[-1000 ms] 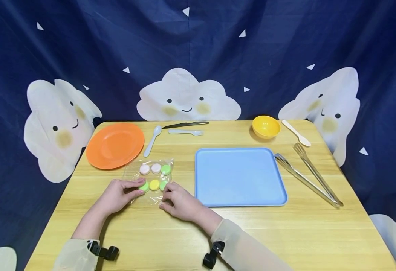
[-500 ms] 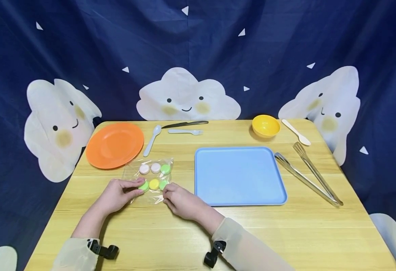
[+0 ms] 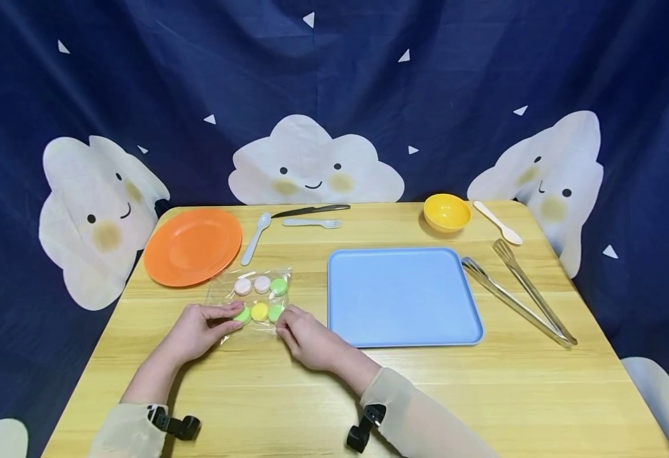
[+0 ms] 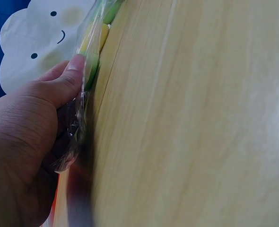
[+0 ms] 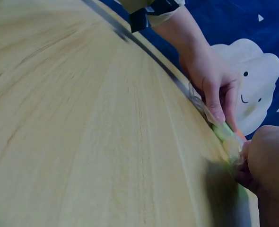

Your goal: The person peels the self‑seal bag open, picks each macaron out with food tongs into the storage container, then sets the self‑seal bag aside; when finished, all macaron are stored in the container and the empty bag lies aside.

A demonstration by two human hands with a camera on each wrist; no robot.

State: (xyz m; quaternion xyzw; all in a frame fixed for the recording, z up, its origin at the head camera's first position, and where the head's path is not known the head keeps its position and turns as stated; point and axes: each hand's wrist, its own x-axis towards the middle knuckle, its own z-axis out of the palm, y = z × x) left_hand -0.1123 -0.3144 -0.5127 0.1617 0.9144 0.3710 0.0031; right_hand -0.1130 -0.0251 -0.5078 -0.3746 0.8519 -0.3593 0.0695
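Observation:
A clear plastic bag [image 3: 254,299] of macarons lies on the table at the left. The far row has two pale pink macarons [image 3: 261,284] and a green one [image 3: 279,287]. Nearer are a yellow macaron [image 3: 260,311] and a green one on either side of it. My left hand [image 3: 199,327] holds the bag's near left part, thumb against the bag beside a green macaron [image 4: 90,71] in the left wrist view. With curled fingers my right hand [image 3: 310,340] pinches the near right edge, partly covering the green macaron [image 3: 275,312] there.
Behind the bag are an orange plate [image 3: 193,247], a pale spoon [image 3: 256,238], a black knife [image 3: 311,210] and a pale fork [image 3: 311,222]. A blue tray [image 3: 405,297] stands right of my right hand. Farther right are a yellow bowl [image 3: 447,215], a white spoon [image 3: 497,222] and metal tongs [image 3: 531,286].
My right hand's thumb has drawn in toward its fingers at the bag's edge, and the hand has shifted slightly right. The left hand and the bag stay in place.

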